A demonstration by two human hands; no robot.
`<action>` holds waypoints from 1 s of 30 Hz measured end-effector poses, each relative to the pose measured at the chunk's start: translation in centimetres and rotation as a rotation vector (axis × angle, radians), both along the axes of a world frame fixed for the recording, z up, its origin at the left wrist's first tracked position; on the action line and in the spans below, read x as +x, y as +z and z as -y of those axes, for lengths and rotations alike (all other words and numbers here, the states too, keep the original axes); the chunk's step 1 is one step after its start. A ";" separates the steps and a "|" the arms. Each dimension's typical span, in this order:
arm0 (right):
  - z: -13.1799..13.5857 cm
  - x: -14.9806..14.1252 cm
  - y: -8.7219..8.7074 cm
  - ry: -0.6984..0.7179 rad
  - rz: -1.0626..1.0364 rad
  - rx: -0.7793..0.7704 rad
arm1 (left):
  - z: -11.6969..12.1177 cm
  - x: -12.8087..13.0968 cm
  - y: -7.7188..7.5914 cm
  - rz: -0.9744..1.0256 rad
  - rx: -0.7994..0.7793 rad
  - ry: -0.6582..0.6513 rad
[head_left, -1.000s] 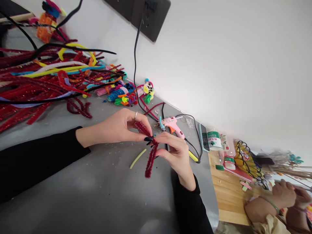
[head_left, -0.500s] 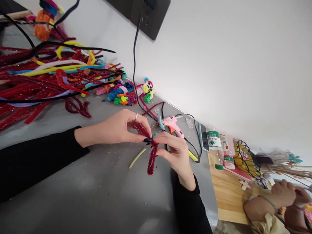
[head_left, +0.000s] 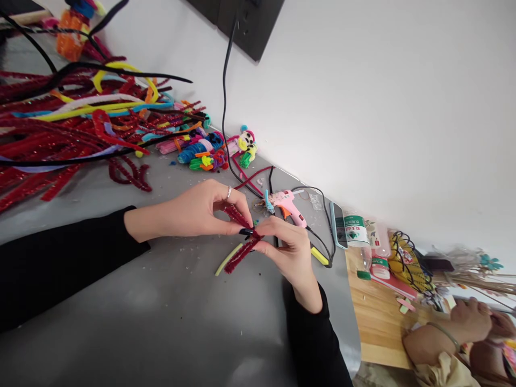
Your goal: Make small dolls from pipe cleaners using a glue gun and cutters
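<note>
A dark red pipe cleaner (head_left: 238, 259), folded and twisted, is pinched between both hands above the grey table. My left hand (head_left: 205, 209), with a ring on one finger, grips it between thumb and fingertips; one part of it runs up under those fingers. My right hand (head_left: 288, 247) pinches it just right of the left fingertips, and a doubled end hangs down to the lower left. A small bit of green shows at the join, mostly hidden by the fingers. Below lies a short pale green pipe cleaner piece (head_left: 222, 264), close beside the hanging end.
Behind my hands lies a pink glue gun (head_left: 288, 204) with its cord. A phone (head_left: 338, 226) and a bottle (head_left: 357, 236) are to the right. Pipe cleaners (head_left: 72, 134) pile up at left, near small finished figures (head_left: 205, 150). Another person's hands (head_left: 470, 320) are at far right.
The hanging end of the red pipe cleaner has swung from pointing straight down to the lower left, over by the pale green piece. Both hands keep their pinch.
</note>
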State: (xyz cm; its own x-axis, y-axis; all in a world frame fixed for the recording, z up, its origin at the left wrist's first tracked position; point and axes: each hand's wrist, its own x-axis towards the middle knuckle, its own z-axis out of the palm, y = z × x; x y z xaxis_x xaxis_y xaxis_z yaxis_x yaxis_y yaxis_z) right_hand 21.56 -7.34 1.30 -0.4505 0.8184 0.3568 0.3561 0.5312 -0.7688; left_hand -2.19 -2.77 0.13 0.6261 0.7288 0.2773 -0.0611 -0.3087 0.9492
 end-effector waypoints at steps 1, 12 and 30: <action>0.0 0.0 0.0 0.011 -0.002 0.022 | 0.0 0.0 0.0 0.000 0.002 0.001; -0.1 0.4 -0.2 0.002 0.066 0.210 | -0.3 -0.5 -0.2 -0.002 0.044 -0.077; -0.4 0.9 -0.8 -0.146 0.153 0.348 | -0.1 0.2 -1.3 -0.038 0.417 0.134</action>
State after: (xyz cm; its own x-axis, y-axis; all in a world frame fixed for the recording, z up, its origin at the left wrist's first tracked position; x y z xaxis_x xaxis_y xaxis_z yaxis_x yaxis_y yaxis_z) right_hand 22.47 -6.93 0.50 -0.4084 0.7199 0.5612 0.5434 0.6857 -0.4842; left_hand -2.01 -2.69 -1.13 0.5492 0.6348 0.5435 0.0376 -0.6685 0.7428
